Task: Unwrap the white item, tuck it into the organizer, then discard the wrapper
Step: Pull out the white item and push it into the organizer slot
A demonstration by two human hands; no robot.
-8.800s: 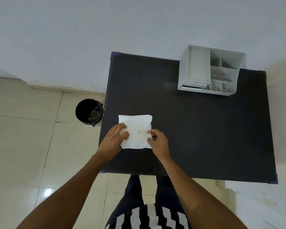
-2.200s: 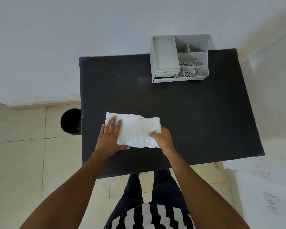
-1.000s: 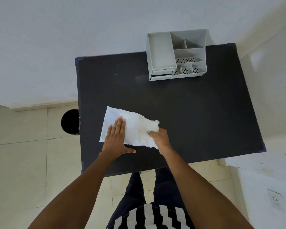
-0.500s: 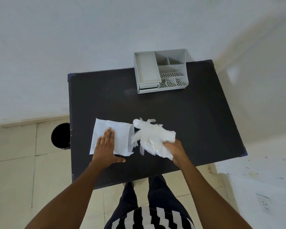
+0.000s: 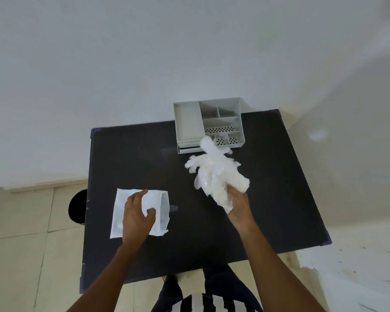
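Note:
My right hand (image 5: 240,208) grips a bunch of thin white plastic gloves (image 5: 214,174), held up above the middle of the black table (image 5: 268,188); the bunch's far tip overlaps the front of the grey organizer (image 5: 208,124) in this view. The organizer stands at the table's far edge, with one long compartment and several small ones. My left hand (image 5: 136,216) presses on the flat white wrapper (image 5: 119,212) near the table's left edge, fingers curled into its open right end.
A round black bin (image 5: 77,209) stands on the tiled floor just left of the table. A white wall rises behind the table and a white surface lies at the right. My striped shirt and dark trousers show at the bottom.
My right hand has pulled the gloves fully out of the wrapper and carried them up and toward the organizer. My left hand stays on the wrapper, fingers now curling.

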